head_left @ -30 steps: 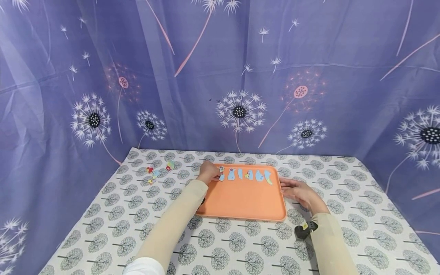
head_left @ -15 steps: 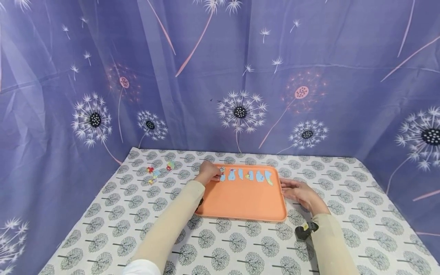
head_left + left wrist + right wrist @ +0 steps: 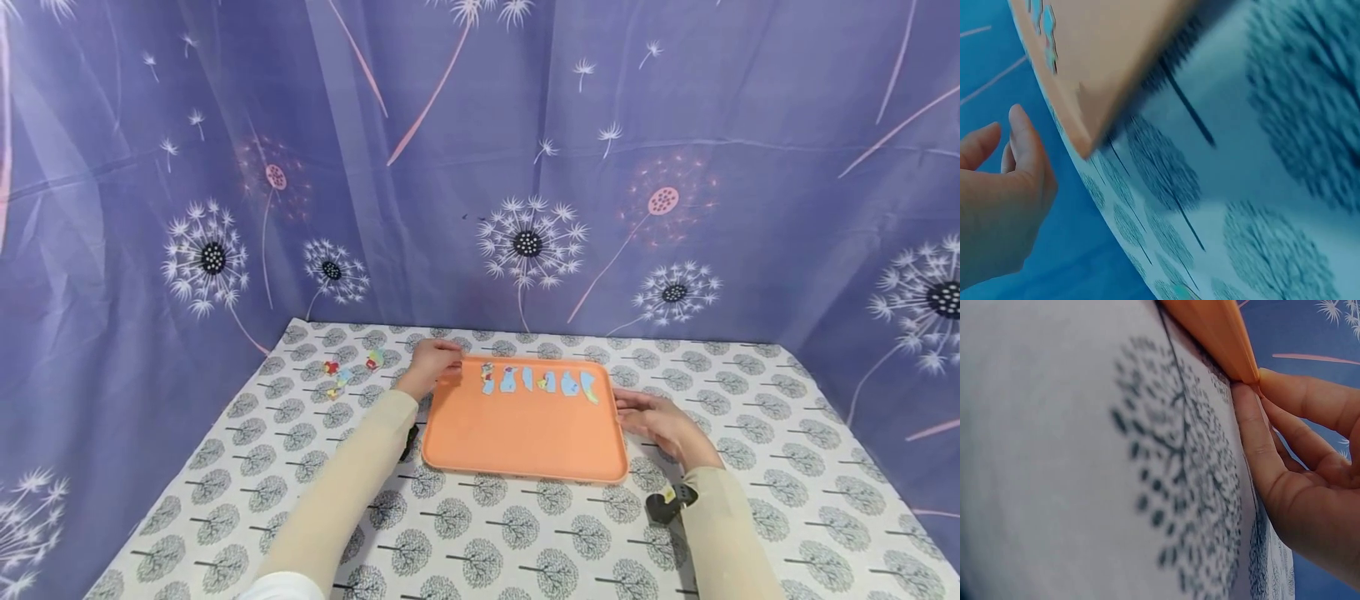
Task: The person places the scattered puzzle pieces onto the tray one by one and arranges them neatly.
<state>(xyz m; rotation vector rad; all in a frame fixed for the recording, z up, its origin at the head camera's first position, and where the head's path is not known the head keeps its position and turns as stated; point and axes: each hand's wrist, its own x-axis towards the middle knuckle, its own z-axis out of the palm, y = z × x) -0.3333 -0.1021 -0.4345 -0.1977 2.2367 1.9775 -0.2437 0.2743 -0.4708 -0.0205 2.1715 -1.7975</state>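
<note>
An orange tray (image 3: 525,433) lies on the table, with a row of flat, irregular light-blue printed pieces (image 3: 569,383) along its far side. The leftmost printed piece (image 3: 487,379) also shows red and yellow. My left hand (image 3: 433,365) hovers by the tray's far left corner, holding nothing; in the left wrist view its fingers (image 3: 1025,140) are relaxed and apart from the tray. At the right rim, my right hand (image 3: 663,425) touches the tray with extended fingers; the right wrist view has the fingertips (image 3: 1266,378) against the orange edge.
Several small colourful pieces (image 3: 343,377) lie loose on the tree-patterned tablecloth (image 3: 480,533) to the left of the tray. A purple dandelion-print curtain (image 3: 420,225) hangs behind the table and along both sides.
My left hand has let go of the leftmost printed piece in the row and drawn back left to the tray's corner. My right hand stays at the right rim.
</note>
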